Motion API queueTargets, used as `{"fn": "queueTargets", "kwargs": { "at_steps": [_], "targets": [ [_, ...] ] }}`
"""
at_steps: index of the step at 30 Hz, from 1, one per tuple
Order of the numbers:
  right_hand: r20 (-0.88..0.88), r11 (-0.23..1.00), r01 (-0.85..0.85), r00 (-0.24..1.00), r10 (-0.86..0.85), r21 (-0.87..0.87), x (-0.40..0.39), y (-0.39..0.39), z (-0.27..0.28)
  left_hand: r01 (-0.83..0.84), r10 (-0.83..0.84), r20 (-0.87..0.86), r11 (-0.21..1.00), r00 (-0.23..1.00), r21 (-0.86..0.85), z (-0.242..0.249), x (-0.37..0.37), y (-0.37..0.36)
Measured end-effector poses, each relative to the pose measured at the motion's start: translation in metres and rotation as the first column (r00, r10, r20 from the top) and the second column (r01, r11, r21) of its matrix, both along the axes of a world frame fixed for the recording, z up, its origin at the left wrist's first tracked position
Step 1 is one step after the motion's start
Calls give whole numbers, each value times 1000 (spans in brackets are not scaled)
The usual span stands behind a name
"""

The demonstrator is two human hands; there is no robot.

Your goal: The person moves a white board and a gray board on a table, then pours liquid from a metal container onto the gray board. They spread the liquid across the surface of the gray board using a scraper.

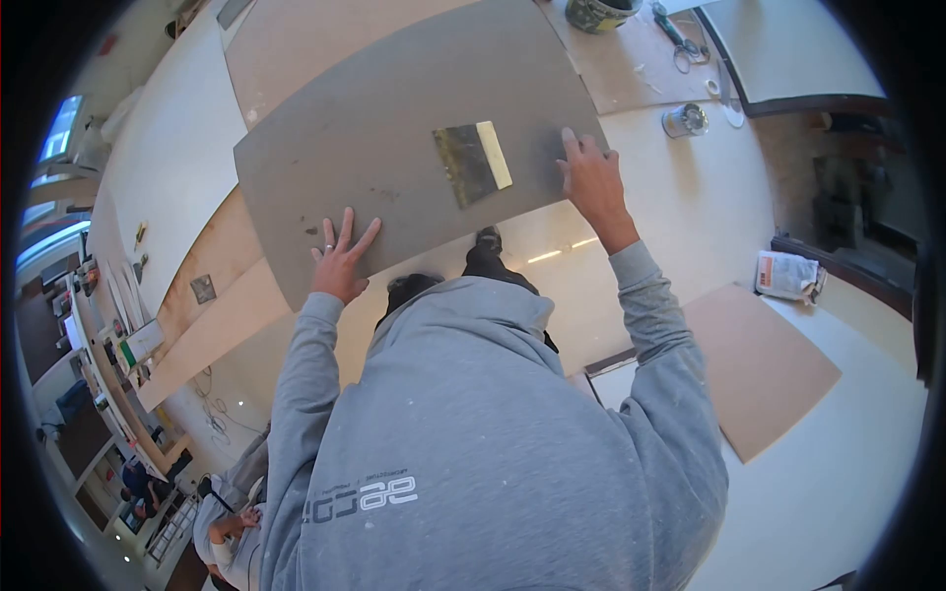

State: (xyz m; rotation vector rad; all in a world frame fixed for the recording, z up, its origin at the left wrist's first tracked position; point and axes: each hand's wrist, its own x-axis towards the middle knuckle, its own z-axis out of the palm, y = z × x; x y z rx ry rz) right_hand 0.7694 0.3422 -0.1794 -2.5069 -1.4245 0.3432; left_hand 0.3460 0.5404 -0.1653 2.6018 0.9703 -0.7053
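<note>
A large grey sheet [365,128] lies in front of me, with a few dark marks near its left side. My left hand [341,258] rests on its near left part, fingers spread flat. Over at the right edge, my right hand [597,187] touches the sheet with its fingertips, the fingers apart and slightly bent. Between the hands, closer to the right one, lies a flat, wide-bladed spreader [463,165] with a dark, smeared blade and a pale yellow strip along one side. Neither hand touches it.
A dark bucket [599,14], scissors [682,57], a tape roll [711,87] and a metal can [685,120] stand at the upper right. A white packet [786,276] lies beside a brown board [764,369]. Another person [232,527] is at the lower left, near cables [219,409].
</note>
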Motion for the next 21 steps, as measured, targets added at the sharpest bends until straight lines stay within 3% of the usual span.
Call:
{"fn": "queueTargets", "kwargs": {
  "at_steps": [1,4,7,9,10,13,16,19,21],
  "targets": [
    [-78,997,49,995,-53,-56,-1,7,4,3,-3,6,1000,1000,-1,-1,0,0],
    [-398,960,7,911,110,281,-19,36,20,0,0,10,1000,1000,-5,-2,-1,1],
    [-588,861,-43,713,382,507,-46,62,24,0,-1,-3,1000,1000,-21,-1,-1,0],
    [-864,860,210,322,388,464,-56,70,33,-11,11,-7,999,1000,-33,4,2,2],
    [-919,865,313,85,386,392,-57,73,36,-14,14,3,1000,1000,-21,2,2,3],
    [-932,884,467,-326,156,-16,-33,73,27,-21,21,22,1000,1000,5,-8,-2,2],
    [-990,861,488,-60,-128,-141,-7,62,15,-25,24,22,999,999,25,-12,-2,1],
    [-942,840,479,77,-328,-253,16,60,25,-39,38,28,999,999,29,-13,-3,-2],
    [-856,943,286,431,-286,-171,27,64,27,-48,47,42,998,998,29,-12,-3,-2]
  ]
}}
